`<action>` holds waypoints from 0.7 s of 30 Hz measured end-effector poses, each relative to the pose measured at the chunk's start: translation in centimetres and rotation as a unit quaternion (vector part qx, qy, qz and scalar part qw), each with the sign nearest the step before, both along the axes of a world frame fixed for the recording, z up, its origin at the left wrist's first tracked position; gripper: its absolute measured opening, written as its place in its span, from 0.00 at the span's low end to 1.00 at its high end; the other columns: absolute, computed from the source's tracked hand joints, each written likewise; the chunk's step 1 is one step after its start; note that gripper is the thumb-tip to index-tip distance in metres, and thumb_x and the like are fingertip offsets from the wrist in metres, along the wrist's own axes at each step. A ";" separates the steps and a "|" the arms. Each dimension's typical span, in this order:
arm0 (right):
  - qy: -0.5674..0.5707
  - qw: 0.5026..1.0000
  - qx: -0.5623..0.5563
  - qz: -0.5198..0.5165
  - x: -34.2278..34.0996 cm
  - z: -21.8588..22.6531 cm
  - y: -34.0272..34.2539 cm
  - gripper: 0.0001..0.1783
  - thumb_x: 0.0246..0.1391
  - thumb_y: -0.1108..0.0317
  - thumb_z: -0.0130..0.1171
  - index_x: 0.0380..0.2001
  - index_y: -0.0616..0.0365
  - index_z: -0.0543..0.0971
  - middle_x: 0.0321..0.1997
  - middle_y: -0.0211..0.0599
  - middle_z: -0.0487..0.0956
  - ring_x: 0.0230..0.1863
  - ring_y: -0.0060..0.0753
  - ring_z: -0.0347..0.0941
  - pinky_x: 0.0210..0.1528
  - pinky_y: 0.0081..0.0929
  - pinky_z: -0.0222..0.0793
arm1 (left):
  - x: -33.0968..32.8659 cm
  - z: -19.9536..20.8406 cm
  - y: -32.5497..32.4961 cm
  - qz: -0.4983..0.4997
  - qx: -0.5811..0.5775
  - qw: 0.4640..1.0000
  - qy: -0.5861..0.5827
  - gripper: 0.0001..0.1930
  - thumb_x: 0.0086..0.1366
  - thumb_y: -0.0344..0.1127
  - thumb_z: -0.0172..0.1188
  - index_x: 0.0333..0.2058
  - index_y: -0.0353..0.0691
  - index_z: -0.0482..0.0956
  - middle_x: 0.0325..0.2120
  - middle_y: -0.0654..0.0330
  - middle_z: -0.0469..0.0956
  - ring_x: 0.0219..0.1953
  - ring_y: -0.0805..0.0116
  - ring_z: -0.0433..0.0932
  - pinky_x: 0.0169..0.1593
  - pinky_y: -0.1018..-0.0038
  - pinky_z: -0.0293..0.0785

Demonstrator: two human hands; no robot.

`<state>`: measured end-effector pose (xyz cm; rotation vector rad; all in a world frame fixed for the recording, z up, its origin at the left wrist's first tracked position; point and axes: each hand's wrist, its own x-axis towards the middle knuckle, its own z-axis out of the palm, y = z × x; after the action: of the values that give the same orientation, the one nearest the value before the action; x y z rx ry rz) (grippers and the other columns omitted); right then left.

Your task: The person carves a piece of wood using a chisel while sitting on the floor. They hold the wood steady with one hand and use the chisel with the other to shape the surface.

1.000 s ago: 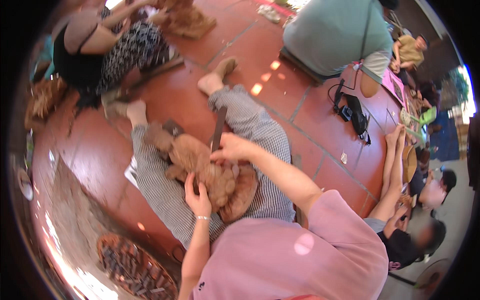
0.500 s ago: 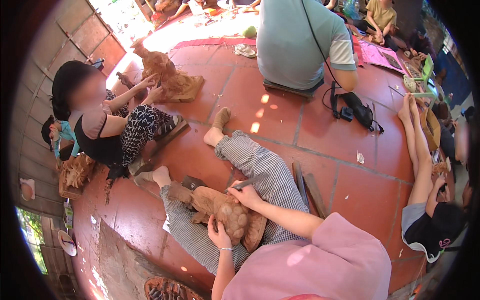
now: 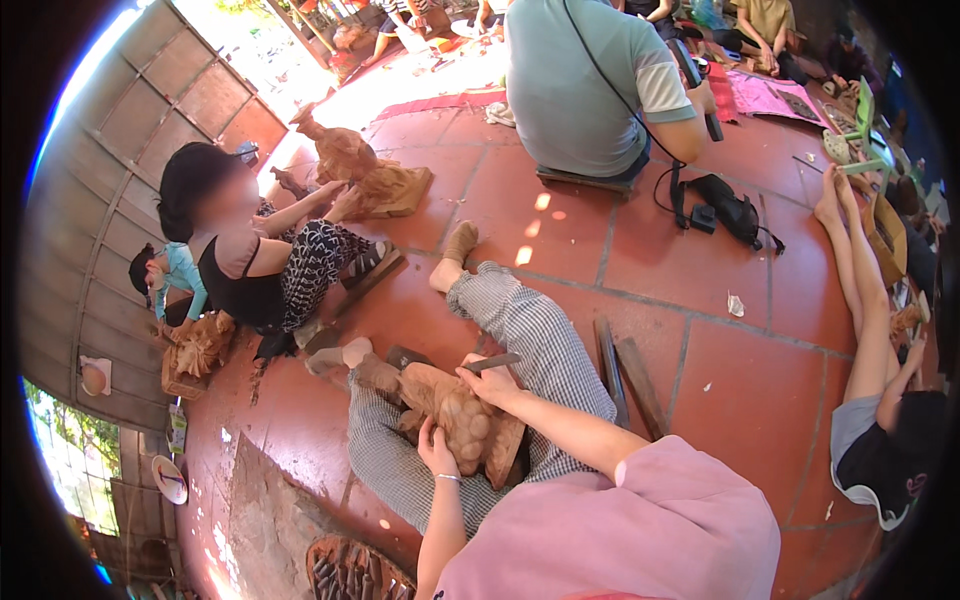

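Note:
A brown wood carving (image 3: 455, 415) with a cluster of rounded lumps lies across my lap, between my legs in checked trousers. My left hand (image 3: 436, 450) is against its near left side, fingers curled on the wood and steadying it. Over its upper right side, my right hand (image 3: 488, 383) grips a flat grey file-like tool (image 3: 495, 362). The tool lies nearly level, its flat end pointing right. My fingers hide part of it, so its exact kind is not plain, nor whether it touches the wood.
Dark bars (image 3: 640, 385) lie right of my leg. A basket of tools (image 3: 350, 575) stands at lower left. A person (image 3: 250, 270) sits left by another carving (image 3: 365, 175). Ahead sits a person in a pale green shirt (image 3: 590, 95), near a black bag (image 3: 725, 210) on the tiled floor.
The view has shifted, moving the surroundings right. The tool in my right hand has tilted to nearly level. The person ahead now holds up a dark device.

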<state>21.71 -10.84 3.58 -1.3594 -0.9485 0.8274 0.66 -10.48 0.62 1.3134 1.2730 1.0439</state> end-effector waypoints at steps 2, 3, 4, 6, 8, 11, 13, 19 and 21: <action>-0.029 1.000 0.006 -0.009 -0.5 -0.1 -0.2 0.12 0.65 0.61 0.59 0.33 0.58 0.77 0.22 0.31 0.80 0.21 0.27 0.77 0.25 0.31 0.70 | -0.5 0.0 0.0 -0.001 -0.014 1.000 -0.027 0.20 0.68 0.28 0.55 0.57 0.30 0.76 0.51 0.54 0.79 0.51 0.65 0.77 0.58 0.71 0.72; -0.044 0.999 0.008 -0.012 -0.9 0.0 -0.3 0.12 0.65 0.60 0.59 0.33 0.58 0.77 0.22 0.33 0.80 0.22 0.30 0.77 0.26 0.32 0.70 | -0.6 0.1 0.0 -0.002 -0.021 0.999 -0.038 0.20 0.68 0.28 0.55 0.57 0.30 0.76 0.51 0.55 0.79 0.51 0.66 0.77 0.58 0.72 0.72; -0.076 0.996 0.021 -0.052 -1.6 0.2 -0.3 0.12 0.64 0.60 0.59 0.33 0.58 0.77 0.22 0.34 0.80 0.23 0.33 0.78 0.27 0.34 0.71 | -0.8 0.2 -0.1 -0.003 -0.028 0.998 -0.049 0.20 0.68 0.28 0.55 0.57 0.31 0.76 0.51 0.55 0.79 0.51 0.66 0.77 0.58 0.72 0.72; -0.142 0.980 0.044 -0.134 -3.3 -0.2 -0.1 0.12 0.63 0.60 0.60 0.33 0.58 0.77 0.23 0.37 0.80 0.26 0.40 0.79 0.30 0.37 0.71 | -1.7 -0.7 0.2 -0.011 -0.033 0.997 -0.073 0.19 0.68 0.28 0.54 0.57 0.32 0.76 0.52 0.55 0.79 0.52 0.66 0.77 0.59 0.72 0.72; -0.111 0.986 0.053 -0.117 -4.6 0.2 -0.6 0.12 0.63 0.60 0.61 0.33 0.58 0.78 0.25 0.39 0.80 0.30 0.44 0.79 0.33 0.39 0.71 | -3.0 -2.1 0.5 -0.002 -0.044 0.994 -0.101 0.19 0.69 0.29 0.54 0.57 0.32 0.76 0.52 0.55 0.79 0.53 0.64 0.78 0.60 0.71 0.72; -0.116 0.985 0.074 -0.102 -5.9 0.9 -1.4 0.12 0.62 0.60 0.61 0.33 0.58 0.78 0.27 0.42 0.80 0.32 0.45 0.79 0.34 0.40 0.71 | -5.3 -3.5 1.1 0.003 -0.097 0.979 -0.180 0.19 0.71 0.31 0.53 0.57 0.31 0.76 0.52 0.54 0.80 0.54 0.63 0.78 0.60 0.70 0.72; -0.139 0.980 0.097 -0.102 -5.7 0.7 -1.4 0.13 0.62 0.60 0.61 0.33 0.59 0.78 0.28 0.42 0.80 0.32 0.46 0.79 0.34 0.40 0.71 | -5.2 -3.7 1.3 0.010 -0.100 0.977 -0.191 0.17 0.71 0.31 0.53 0.55 0.29 0.77 0.51 0.54 0.81 0.54 0.63 0.78 0.60 0.68 0.73; -0.107 0.988 0.072 -0.081 -4.9 0.1 -1.7 0.12 0.62 0.61 0.61 0.32 0.60 0.78 0.29 0.45 0.80 0.33 0.46 0.79 0.34 0.39 0.71 | -4.5 -4.3 0.8 0.030 -0.088 0.980 -0.174 0.16 0.72 0.31 0.54 0.53 0.30 0.79 0.50 0.53 0.81 0.53 0.60 0.79 0.59 0.67 0.74; -0.117 0.985 0.087 -0.091 -5.3 0.2 -1.8 0.12 0.62 0.62 0.61 0.32 0.61 0.78 0.29 0.45 0.80 0.32 0.46 0.79 0.34 0.38 0.70 | -4.9 -4.5 0.9 0.043 -0.090 0.982 -0.161 0.15 0.72 0.32 0.54 0.52 0.30 0.79 0.49 0.53 0.81 0.53 0.60 0.79 0.59 0.67 0.74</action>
<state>16.46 -12.65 3.74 -1.3862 -1.0353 0.4426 -4.19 -9.55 -3.92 0.9170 1.1529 1.1224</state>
